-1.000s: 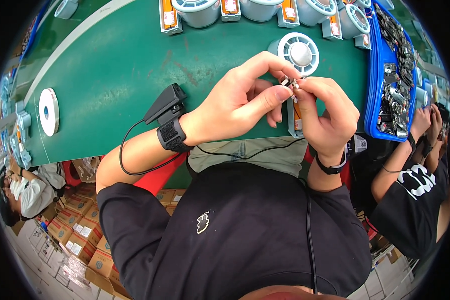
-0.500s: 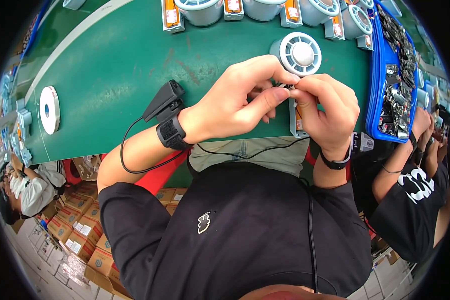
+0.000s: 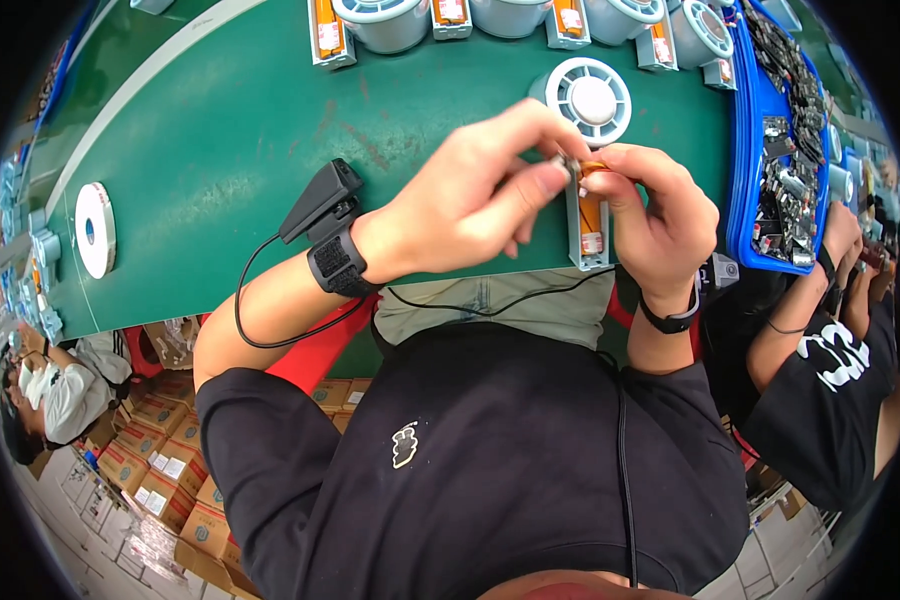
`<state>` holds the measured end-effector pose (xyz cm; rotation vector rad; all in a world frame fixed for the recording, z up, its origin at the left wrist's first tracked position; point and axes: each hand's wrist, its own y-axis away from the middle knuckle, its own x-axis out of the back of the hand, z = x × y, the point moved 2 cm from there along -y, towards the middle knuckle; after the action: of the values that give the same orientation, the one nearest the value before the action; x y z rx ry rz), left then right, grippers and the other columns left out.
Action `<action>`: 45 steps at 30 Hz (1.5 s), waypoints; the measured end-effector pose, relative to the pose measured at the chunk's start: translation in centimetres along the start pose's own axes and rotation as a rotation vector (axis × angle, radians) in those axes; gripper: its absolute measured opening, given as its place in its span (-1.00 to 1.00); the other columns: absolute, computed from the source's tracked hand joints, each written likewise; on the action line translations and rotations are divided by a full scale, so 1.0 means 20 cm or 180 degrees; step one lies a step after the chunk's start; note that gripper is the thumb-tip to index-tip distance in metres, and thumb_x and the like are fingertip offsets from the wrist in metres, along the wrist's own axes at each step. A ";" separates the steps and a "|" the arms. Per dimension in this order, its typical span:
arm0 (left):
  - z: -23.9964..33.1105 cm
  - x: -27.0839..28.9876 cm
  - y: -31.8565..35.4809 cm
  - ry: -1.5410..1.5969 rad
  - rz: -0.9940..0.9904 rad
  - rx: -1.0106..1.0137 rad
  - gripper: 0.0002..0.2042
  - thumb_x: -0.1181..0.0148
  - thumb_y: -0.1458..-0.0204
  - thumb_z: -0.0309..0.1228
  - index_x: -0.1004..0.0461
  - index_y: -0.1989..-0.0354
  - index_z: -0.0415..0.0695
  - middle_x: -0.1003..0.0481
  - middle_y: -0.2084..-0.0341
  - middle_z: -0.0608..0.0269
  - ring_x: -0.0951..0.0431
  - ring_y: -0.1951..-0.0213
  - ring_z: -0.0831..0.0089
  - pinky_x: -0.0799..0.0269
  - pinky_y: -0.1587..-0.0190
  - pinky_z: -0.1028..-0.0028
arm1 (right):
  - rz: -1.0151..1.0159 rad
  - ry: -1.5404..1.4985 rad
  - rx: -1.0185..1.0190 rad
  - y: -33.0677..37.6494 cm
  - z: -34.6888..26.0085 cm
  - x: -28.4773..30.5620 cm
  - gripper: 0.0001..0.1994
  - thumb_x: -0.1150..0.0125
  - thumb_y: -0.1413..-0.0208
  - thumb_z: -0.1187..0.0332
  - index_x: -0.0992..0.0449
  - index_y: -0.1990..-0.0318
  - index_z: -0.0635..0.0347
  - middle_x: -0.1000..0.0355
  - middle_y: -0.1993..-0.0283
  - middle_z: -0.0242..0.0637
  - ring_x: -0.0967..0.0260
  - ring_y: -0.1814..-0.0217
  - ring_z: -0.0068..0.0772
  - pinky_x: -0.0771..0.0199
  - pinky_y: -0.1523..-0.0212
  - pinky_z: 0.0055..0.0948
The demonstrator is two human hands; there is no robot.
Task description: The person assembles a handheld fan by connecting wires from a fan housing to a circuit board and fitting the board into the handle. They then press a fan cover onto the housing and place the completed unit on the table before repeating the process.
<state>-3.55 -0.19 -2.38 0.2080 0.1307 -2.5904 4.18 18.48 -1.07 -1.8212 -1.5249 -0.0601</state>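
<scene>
We see both hands meeting above the near edge of the green table [image 3: 220, 170]. The left hand [image 3: 470, 205] comes in from the left, its thumb and forefinger pinched on a small metallic part [image 3: 567, 163] held at the fingertips. The right hand [image 3: 660, 215] faces it from the right, its fingers curled and clenched on the same small part, where a bit of orange [image 3: 595, 166] shows between the two grips. How the part is shaped we cannot tell, since the fingers cover most of it.

Just beneath the hands, a long grey tray-like housing [image 3: 590, 225] lies on the table, running toward the near edge, with an orange strip inside it. The small part is held above its far end, apart from the table.

The left wrist carries a black strap with a black device [image 3: 322, 205] mounted on it, and a thin black cable runs from it down along the forearm. The right wrist wears a black band [image 3: 670, 320].

Behind the hands stands a white round fan-like piece [image 3: 590, 98]. Along the far edge sit more grey housings with orange strips [image 3: 327, 30] and white spools [image 3: 385, 18]. A blue bin [image 3: 745, 180] of small dark parts stands to the right. A white roll of tape [image 3: 95, 228] lies far to the left. Another person's arms [image 3: 820, 290] work at the right rim.
</scene>
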 end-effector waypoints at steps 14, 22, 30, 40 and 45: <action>0.01 0.08 -0.02 -0.2279 0.0786 -0.1526 -0.60 -0.38 -0.04 -0.64 -0.46 -0.07 -0.24 -0.58 0.15 0.10 -0.64 0.29 0.39 -0.58 0.28 0.49 | 0.0323 -0.0173 -0.0620 0.01 0.01 0.05 -0.86 -0.24 -0.17 0.67 -0.59 0.13 0.38 -0.53 0.22 -0.12 -0.50 0.30 -0.42 -0.48 0.35 -0.50; 0.05 0.07 -0.01 -0.2635 0.1004 -0.2004 -0.55 -0.53 0.20 -0.64 -0.60 0.05 -0.23 -0.62 0.14 0.08 -0.66 0.15 0.23 -0.64 0.13 0.38 | -0.0451 0.0356 0.0353 -0.14 -0.08 -0.03 -0.84 -0.30 -0.05 0.68 -0.62 0.21 0.33 -0.51 0.32 -0.17 -0.48 0.44 -0.33 -0.44 0.45 -0.48; 0.05 0.05 -0.01 -0.2520 0.1030 -0.1888 -0.56 -0.53 0.19 -0.64 -0.60 0.04 -0.23 -0.62 0.15 0.08 -0.66 0.17 0.27 -0.65 0.14 0.40 | -0.0467 0.0450 0.0576 -0.14 -0.05 -0.01 -0.77 -0.35 0.07 0.70 -0.65 0.21 0.33 -0.53 0.33 -0.18 -0.52 0.42 -0.31 -0.49 0.44 -0.45; 0.04 0.06 -0.03 -0.2353 0.1121 -0.2042 -0.62 -0.53 0.22 -0.57 -0.64 0.13 -0.18 -0.63 0.23 0.14 -0.65 0.23 0.22 -0.62 0.21 0.36 | -0.0175 0.0690 0.0952 -0.12 -0.06 -0.02 -0.76 -0.38 0.11 0.71 -0.66 0.21 0.36 -0.59 0.31 -0.13 -0.54 0.43 -0.30 -0.54 0.41 -0.46; 0.04 0.08 -0.04 -0.2682 0.1141 -0.2456 -0.62 -0.54 0.24 -0.58 -0.66 0.15 -0.20 -0.63 0.26 0.15 -0.66 0.28 0.25 -0.63 0.28 0.41 | -0.0166 0.0071 0.0022 -0.07 -0.14 -0.03 -0.83 -0.36 -0.03 0.68 -0.65 0.18 0.43 -0.62 0.33 -0.14 -0.52 0.42 -0.49 -0.50 0.42 -0.55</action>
<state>-5.36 -0.46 -1.88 -1.0121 0.6734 -1.8984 4.05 16.52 1.36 -1.7699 -1.5550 -0.0999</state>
